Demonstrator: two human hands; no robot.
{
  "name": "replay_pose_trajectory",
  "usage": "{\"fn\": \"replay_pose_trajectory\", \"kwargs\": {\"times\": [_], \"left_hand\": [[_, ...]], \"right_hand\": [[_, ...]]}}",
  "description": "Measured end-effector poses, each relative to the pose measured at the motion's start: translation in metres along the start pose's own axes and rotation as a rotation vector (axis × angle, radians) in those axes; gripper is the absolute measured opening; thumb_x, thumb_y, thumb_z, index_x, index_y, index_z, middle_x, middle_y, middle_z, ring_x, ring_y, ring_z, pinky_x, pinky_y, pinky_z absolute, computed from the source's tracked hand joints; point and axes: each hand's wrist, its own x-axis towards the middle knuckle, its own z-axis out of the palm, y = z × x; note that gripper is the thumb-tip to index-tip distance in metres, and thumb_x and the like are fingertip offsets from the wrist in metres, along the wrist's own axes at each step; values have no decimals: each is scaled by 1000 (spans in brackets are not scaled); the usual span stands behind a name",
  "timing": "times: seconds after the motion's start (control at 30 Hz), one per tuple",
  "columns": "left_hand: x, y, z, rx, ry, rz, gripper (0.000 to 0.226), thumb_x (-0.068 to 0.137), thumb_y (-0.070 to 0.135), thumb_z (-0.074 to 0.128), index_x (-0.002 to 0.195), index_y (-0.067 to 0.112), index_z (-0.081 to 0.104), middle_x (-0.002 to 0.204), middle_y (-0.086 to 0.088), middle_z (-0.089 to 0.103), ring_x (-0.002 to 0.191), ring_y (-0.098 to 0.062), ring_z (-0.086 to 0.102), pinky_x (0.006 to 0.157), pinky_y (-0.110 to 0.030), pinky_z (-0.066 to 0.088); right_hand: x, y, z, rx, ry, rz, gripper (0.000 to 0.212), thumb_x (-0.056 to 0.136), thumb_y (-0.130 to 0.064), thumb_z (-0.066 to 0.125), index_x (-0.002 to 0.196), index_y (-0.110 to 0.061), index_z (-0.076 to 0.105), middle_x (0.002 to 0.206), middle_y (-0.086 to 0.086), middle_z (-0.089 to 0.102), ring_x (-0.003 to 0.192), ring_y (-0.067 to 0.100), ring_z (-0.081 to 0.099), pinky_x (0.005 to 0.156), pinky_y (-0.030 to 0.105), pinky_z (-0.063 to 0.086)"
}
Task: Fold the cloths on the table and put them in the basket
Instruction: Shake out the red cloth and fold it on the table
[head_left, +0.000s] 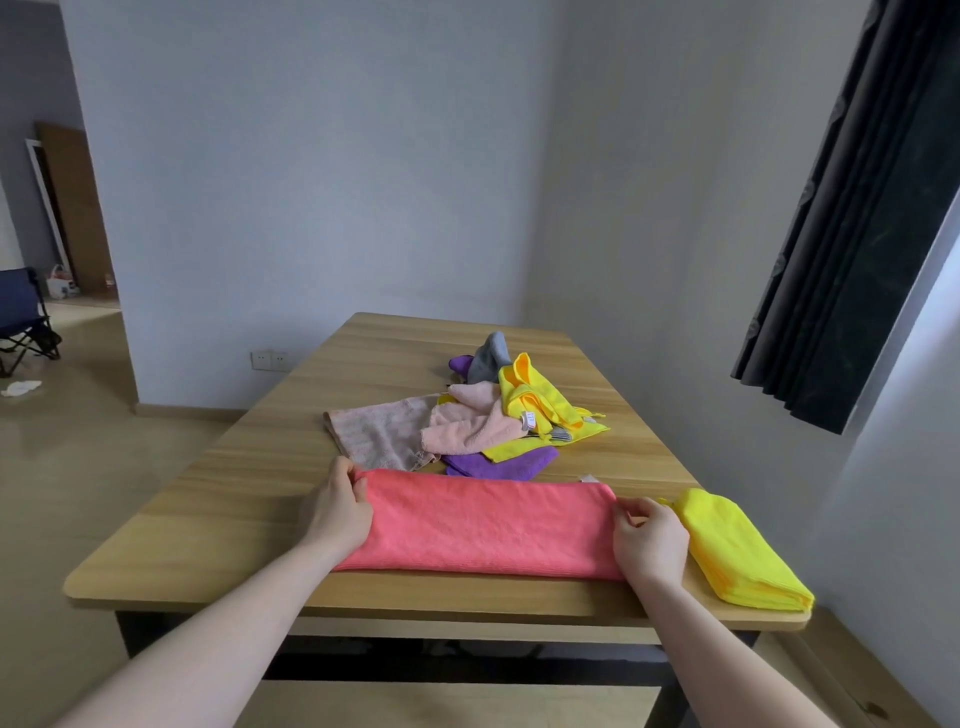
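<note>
A coral-pink cloth (483, 522) lies folded into a long strip across the near part of the wooden table (218, 493). My left hand (338, 506) grips its left end, thumb on top. My right hand (649, 538) pinches its right end. A folded yellow cloth (737, 551) rests at the table's near right corner, just beyond my right hand. Behind the strip sits a loose pile: a beige towel (374, 431), a pale pink cloth (467, 426), a yellow cloth (535, 400), a purple cloth (498, 462) and a grey cloth (491, 353). No basket is in view.
The table stands against a white wall, with a dark curtain (852, 208) at the right. A doorway and a folding chair (23, 322) are at the far left across bare floor.
</note>
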Motion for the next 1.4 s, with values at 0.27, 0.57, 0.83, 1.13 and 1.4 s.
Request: {"fn": "replay_pose_trajectory", "kwargs": {"times": [0.27, 0.57, 0.83, 1.13, 1.4], "left_hand": [[0, 6, 2, -2, 82, -57, 24, 101, 32, 57, 84, 17, 49, 72, 2, 59, 68, -26, 57, 62, -34, 38], [2, 2, 2, -43, 90, -60, 18, 89, 15, 67, 87, 22, 51, 85, 5, 62, 77, -20, 61, 64, -31, 43], [0, 4, -9, -139, -14, -106, 21, 81, 18, 69, 98, 23, 58, 101, 4, 63, 91, -19, 60, 74, -29, 43], [-44, 94, 11, 314, -436, 523, 70, 92, 66, 41, 155, 39, 30, 168, 6, 10, 155, -23, 6, 125, -47, 10], [-57, 107, 48, 542, -677, 409, 88, 88, 84, 19, 160, 40, -5, 168, 5, -20, 154, -28, -21, 122, -56, -15]], "right_hand": [[1, 0, 1, -5, 16, 51, 19, 96, -21, 65, 108, -19, 79, 117, 10, 68, 106, 30, 63, 97, 39, 51], [-22, -13, 4, -325, -48, -488, 34, 92, -28, 65, 126, -29, 68, 126, -6, 62, 114, 19, 54, 95, 38, 47], [-18, -7, 6, -406, -249, -312, 39, 94, -42, 49, 124, -29, 70, 138, -10, 61, 129, 16, 53, 110, 38, 39], [-12, -7, 9, -451, -337, -269, 65, 92, -51, 39, 154, -29, 40, 160, -2, 39, 148, 22, 32, 123, 42, 22], [-12, -13, 8, -556, -449, -213, 76, 94, -63, 26, 162, -31, 12, 169, 3, 11, 156, 30, 9, 124, 55, 5]]}}
